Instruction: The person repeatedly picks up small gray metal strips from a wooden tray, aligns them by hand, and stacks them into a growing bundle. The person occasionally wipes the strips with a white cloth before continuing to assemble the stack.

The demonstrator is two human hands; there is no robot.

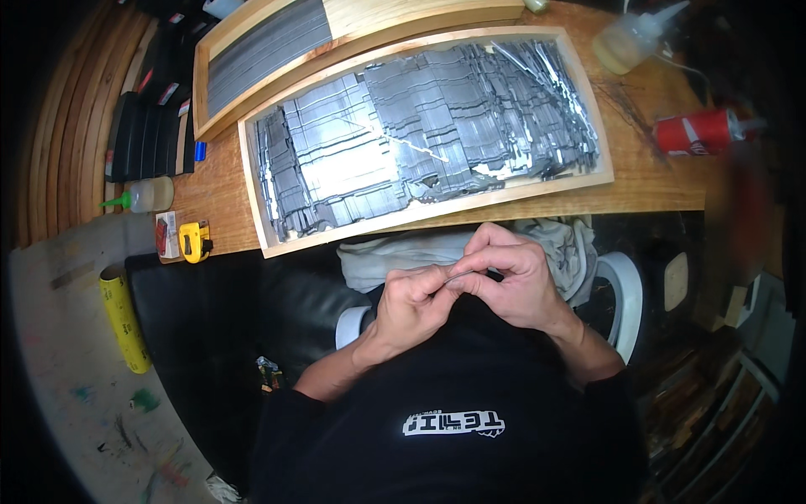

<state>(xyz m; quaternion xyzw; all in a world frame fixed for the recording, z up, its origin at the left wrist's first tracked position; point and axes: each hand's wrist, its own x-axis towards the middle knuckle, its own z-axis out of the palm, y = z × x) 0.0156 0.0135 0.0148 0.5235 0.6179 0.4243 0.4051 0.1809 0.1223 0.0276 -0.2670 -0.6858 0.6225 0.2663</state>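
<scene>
Pinching a thin metal strip [460,275] between them — left hand [411,307] and right hand [512,281] closed on opposite ends — its length runs left-right.

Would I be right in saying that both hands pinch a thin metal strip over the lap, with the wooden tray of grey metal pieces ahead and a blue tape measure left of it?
Nearly: the tape measure is yellow, not blue, as the head view shows. Both hands, left hand and right hand, do pinch the thin metal strip, with the tray ahead.
</scene>
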